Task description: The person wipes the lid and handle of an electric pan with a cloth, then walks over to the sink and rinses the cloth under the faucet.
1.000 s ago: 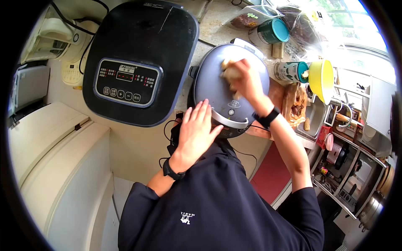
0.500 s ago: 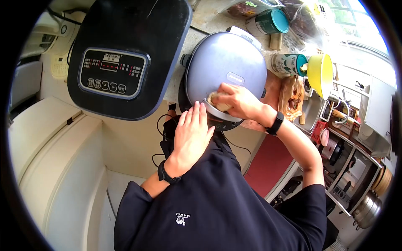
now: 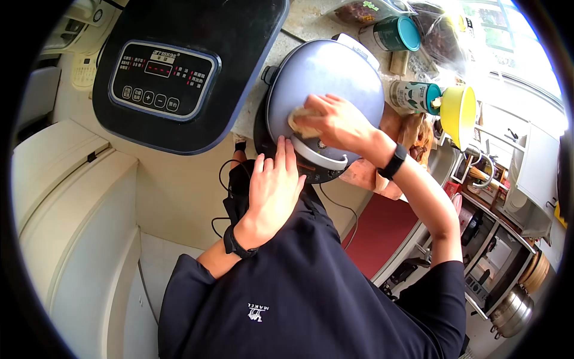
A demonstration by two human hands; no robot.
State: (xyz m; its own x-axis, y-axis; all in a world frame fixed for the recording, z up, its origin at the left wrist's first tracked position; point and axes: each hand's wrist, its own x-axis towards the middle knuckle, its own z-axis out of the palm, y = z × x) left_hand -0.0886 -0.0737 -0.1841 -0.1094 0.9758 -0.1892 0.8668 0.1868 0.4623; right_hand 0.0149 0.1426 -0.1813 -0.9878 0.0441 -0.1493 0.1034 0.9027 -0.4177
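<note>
The right hand (image 3: 342,124) grips a beige cloth (image 3: 303,125), bunched and partly hidden by its fingers, on the lid (image 3: 350,72) at about 8 o'clock. The left hand (image 3: 274,185) lies outstretched, nothing visible in its grasp, fingertips at the lid's 7 o'clock edge; its palm is hidden. The handle (image 3: 321,158) curves at 6, while the frame crops the black appliance (image 3: 179,24) towards 10.
</note>
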